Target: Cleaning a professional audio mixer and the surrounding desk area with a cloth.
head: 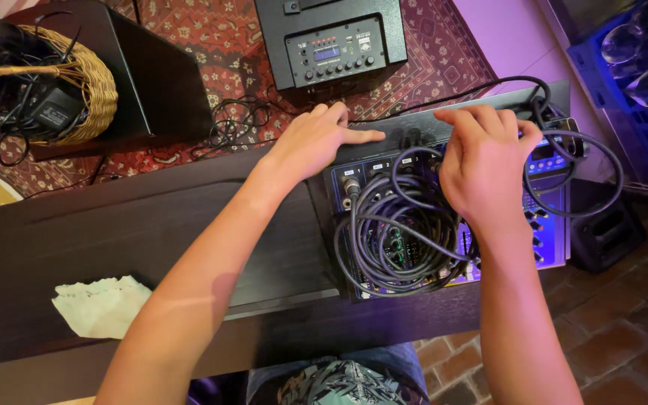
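Patterned clothing [343, 384] at the near edge, two bare arms reaching out over a dark table [114, 225] toward a small audio mixer [553, 225] piled with coiled black cable [399, 225].

Head view: the left hand [313, 142] lies flat with fingers spread at the mixer's far left corner, pinching nothing; the right hand [485, 161] curls down over the mixer's far edge, and whether its fingertips grip a plug or a loop cannot be told. The coil sits on the mixer's left half, one strand looping off to the right. A tug could likely drag the loops across the knobs or strain the seated plug [352, 186]. A crumpled cloth [103, 304] lies near left; a wicker basket [76, 82] and a black speaker [331, 41] stand beyond.
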